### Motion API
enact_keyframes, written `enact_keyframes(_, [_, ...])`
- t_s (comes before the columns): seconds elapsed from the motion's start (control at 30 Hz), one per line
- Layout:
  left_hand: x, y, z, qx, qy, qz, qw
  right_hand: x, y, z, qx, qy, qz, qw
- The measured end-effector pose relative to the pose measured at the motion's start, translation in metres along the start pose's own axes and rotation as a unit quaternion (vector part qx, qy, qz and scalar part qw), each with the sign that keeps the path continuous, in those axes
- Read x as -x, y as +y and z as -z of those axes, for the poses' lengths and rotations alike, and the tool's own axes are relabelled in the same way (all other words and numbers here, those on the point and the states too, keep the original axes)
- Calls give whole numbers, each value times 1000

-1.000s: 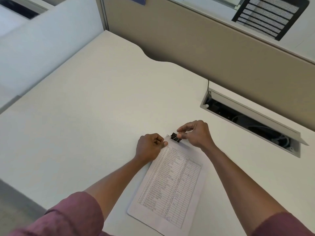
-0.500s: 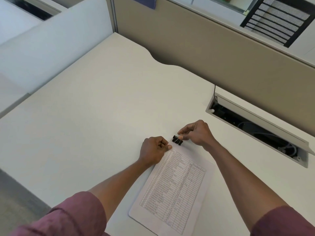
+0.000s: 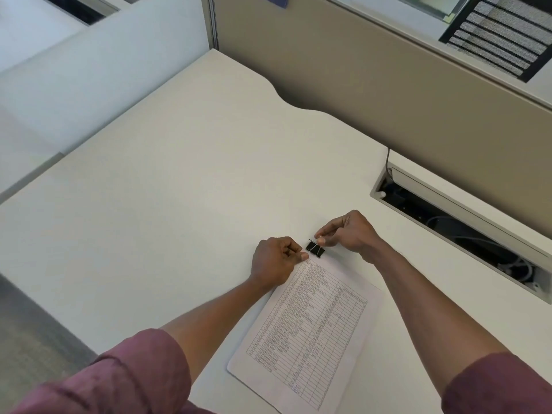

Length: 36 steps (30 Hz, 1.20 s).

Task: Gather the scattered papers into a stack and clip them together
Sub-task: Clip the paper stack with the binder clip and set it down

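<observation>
A stack of white papers [image 3: 313,321] with a printed table on the top sheet lies on the desk in front of me. A black binder clip [image 3: 316,248] sits at the stack's far edge. My right hand [image 3: 349,234] pinches the clip's wire handle between thumb and fingers. My left hand [image 3: 276,261] is curled in a fist, its thumb pressing down on the far left corner of the papers, just left of the clip.
The white desk [image 3: 179,189] has a curved notch at its far edge against a beige partition [image 3: 388,94]. An open cable tray [image 3: 466,231] with wires is sunk into the desk at the right. The desk's left edge drops to grey floor.
The view has shifted slightly. My right hand keeps its pinch on the clip's handle at the papers' far edge; my left hand stays on the corner.
</observation>
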State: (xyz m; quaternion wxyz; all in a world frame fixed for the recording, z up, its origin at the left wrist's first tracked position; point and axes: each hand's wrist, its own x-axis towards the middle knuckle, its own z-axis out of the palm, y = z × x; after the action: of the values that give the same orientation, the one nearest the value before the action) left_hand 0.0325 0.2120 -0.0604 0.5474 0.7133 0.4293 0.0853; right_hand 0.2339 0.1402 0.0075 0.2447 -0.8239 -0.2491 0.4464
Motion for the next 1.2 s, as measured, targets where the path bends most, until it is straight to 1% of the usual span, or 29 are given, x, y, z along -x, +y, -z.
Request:
enact_keyframes(0.23, [0, 2, 0, -6, 0, 12, 1000, -2, 0, 0, -2, -4, 11, 1000])
enact_keyframes(0.67, [0, 1, -1, -20, 7, 11, 1000, -4, 1, 0, 19, -10, 17, 1000])
enact_keyframes(1.0, [1, 2, -1, -26, 6, 8, 1000, -7, 5, -1, 12, -6, 15, 1000])
enact_keyframes(1.2, [0, 1, -2, -24, 9, 7, 1000, -8, 2, 1, 23, -35, 27, 999])
